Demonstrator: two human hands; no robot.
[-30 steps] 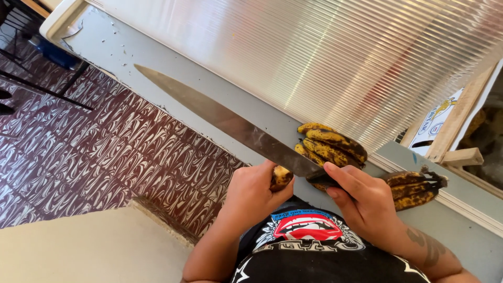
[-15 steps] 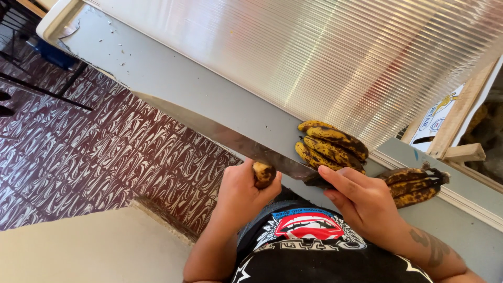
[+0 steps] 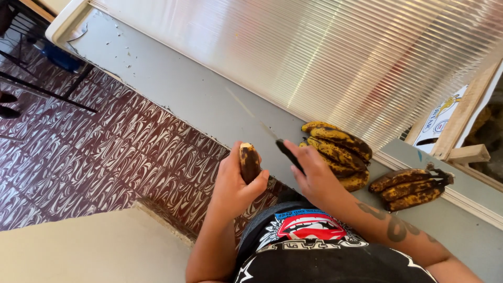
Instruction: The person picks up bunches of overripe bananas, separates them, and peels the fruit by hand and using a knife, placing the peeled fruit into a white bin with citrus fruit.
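Observation:
My left hand (image 3: 234, 184) grips a dark, overripe plantain (image 3: 249, 161) and holds it upright in front of my chest. My right hand (image 3: 315, 177) is closed around the black handle of a long knife (image 3: 277, 142). Its thin blade shows edge-on and points up and to the left over the grey counter (image 3: 178, 89). The blade sits just right of the plantain; I cannot tell whether they touch.
A bunch of spotted yellow-black plantains (image 3: 338, 152) lies on the counter beyond my right hand, and a second bunch (image 3: 411, 187) lies further right. A corrugated translucent panel (image 3: 325, 57) backs the counter. Patterned maroon tiles (image 3: 78, 157) cover the counter's front face on the left.
The knife has turned from lying flat and broad across the counter to edge-on. My left hand has raised the plantain upright, away from the bunch.

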